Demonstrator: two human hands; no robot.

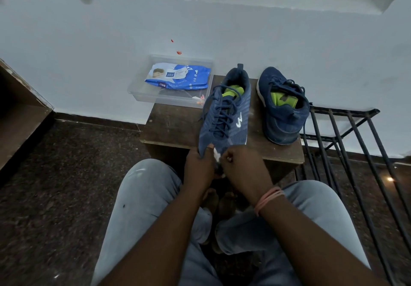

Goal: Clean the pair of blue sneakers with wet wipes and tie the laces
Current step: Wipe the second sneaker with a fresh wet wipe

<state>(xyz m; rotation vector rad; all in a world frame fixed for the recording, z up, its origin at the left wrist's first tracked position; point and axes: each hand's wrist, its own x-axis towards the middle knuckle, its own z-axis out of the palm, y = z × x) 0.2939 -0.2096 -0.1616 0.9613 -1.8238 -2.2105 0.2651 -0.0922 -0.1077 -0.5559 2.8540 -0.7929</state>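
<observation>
Cleaning stage appears to be underway; lacing not started.

The left hand (198, 166) is gripping the toe of the near sneaker (224, 116), thumb on top of the fabric, holding the toe just off the front edge of the tabletop (175, 125). The right hand (243, 167) is curled with its fingers bunched around a small white wad, likely a wet wipe (216, 152), pressing it against the toe; most of the wipe is hidden between the hands.

The second sneaker (283, 105) is sitting on the right side of the tabletop, apart from the first, toe pointing away. Its laces are lying loose over the tongue, and a pale dusty film at its heel suggests it is not yet wiped.

The near sneaker's laces are threaded but hanging slack, no bow visible.

The wipes pack (178, 76) is lying in a clear plastic tray (142, 94) at the tabletop's far left corner.

Judgement: the first shoe's toe is being wiped; remaining are the rest of that shoe, the whole second shoe, and both sets of laces.
</observation>
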